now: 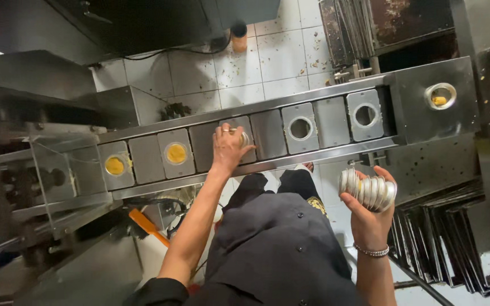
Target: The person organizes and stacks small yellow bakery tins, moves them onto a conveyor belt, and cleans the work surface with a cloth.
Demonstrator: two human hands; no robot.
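Steel conveyor track [313, 102] runs across the view, a long metal channel carrying square grey plates, some with round holes. Left hand [227, 146] rests on one plate near the middle of the track, fingers curled over a small shiny foil cup [244, 138] seated there; grip closed loosely on that cup. Two plates to the left hold cups with yellow filling [176, 153], [114, 165]. Two plates to the right show open empty holes [300, 128], [365, 115]. At the far right end a flat steel housing has a ringed opening [441, 95] with a bit of yellow inside.

Right hand [370, 212], with a bead bracelet at the wrist, is held well apart from the track, palm up, grip wrapped around a nested stack of foil cups [368, 190] lying sideways.

White tiled floor [273, 54] beyond the track, crumbs scattered on it. Stacked dark metal trays [455, 249] lean at lower right. Orange-handled tool [148, 226] lies below the track. Person wears a dark buttoned garment [279, 249].
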